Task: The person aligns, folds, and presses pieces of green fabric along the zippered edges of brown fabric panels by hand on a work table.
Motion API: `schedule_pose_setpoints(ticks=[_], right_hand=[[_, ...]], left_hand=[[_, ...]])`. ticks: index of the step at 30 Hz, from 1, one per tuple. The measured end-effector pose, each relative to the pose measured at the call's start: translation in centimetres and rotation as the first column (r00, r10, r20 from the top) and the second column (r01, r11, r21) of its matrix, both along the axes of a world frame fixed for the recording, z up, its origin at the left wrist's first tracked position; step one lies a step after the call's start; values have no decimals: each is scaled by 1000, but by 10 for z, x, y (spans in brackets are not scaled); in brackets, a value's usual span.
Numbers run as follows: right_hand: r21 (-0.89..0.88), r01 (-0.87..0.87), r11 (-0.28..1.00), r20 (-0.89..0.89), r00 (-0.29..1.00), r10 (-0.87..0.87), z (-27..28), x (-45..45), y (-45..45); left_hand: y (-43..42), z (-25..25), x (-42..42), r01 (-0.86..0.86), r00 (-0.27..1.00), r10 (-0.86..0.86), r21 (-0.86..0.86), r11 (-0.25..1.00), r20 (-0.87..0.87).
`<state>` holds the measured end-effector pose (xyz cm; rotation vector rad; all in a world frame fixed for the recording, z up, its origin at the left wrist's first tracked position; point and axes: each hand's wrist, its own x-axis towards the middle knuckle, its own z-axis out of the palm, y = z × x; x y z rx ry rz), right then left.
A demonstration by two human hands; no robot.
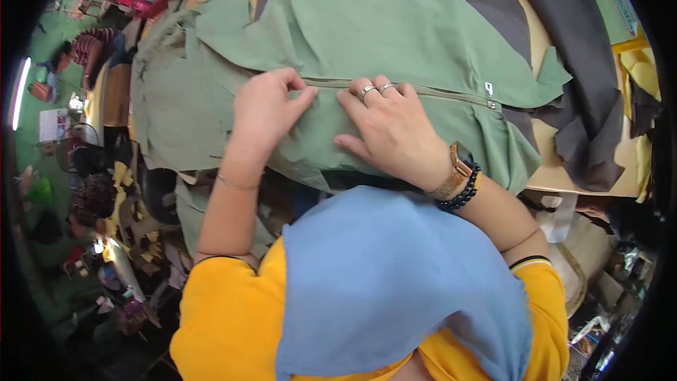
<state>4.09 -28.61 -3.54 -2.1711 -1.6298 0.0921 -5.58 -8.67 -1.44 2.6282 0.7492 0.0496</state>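
A sheet of soft green leather (pixel 374 21) lies spread over the table, with a long zipper (pixel 451 95) running across it from side to side. The zipper's metal pull (pixel 489 90) sits at its right end. My left hand (pixel 264 113) is closed in a pinch at the zipper's left end, thumb and forefinger together on its edge. My right hand (pixel 398 127), with rings on two fingers, rests on the leather. Its fingertips touch the zipper and its thumb is spread away. Part of the zipper is hidden under these fingers.
Dark grey leather pieces (pixel 575 49) lie at the right of the tan table (pixel 557 169). A green box (pixel 613 10) and yellow scraps (pixel 638 70) are at the far right. More green leather (pixel 176 99) is bunched at left. Other people (pixel 92 53) are at the left.
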Motion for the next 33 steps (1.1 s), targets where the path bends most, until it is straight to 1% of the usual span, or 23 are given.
schedule_pose_setpoints(ticks=[2,5,6,9,11,12,15,18,21,27,30,33], right_hand=[[91,-20,996,-33,999,23,-2,-3,11],[70,-17,997,2,1000,17,-14,-4,21],[89,-8,996,12,1000,7,-16,-4,22],[129,11,992,44,999,-17,-21,-7,21],[145,21,989,71,997,-31,-23,-8,21],[134,21,991,69,997,-30,-22,-8,21],[102,15,995,64,998,-21,-19,-8,21],[80,14,997,66,998,-19,-18,-8,21],[78,21,997,71,997,-27,-17,-9,21],[64,24,998,88,996,-29,-15,-9,22],[61,16,998,107,994,-22,-14,-9,22],[58,19,998,116,993,-26,-14,-9,23]], left_hand=[[-6,5,-1,0,999,2,55,999,-47],[-7,1,-7,61,993,-72,116,991,91],[-4,0,-11,120,982,-142,166,979,125],[8,-4,-21,197,952,-218,117,974,215],[14,-8,-26,192,946,-204,70,979,251],[17,-10,-27,187,943,-192,45,981,272],[21,-13,-28,89,932,-59,-67,994,356],[23,-15,-27,59,942,-27,-85,995,336],[21,-11,-24,-18,969,42,-101,995,243],[19,-7,-18,-134,983,148,-131,982,107],[22,-14,-18,-121,973,153,-180,976,175],[24,-17,-19,-115,971,154,-210,971,183]])
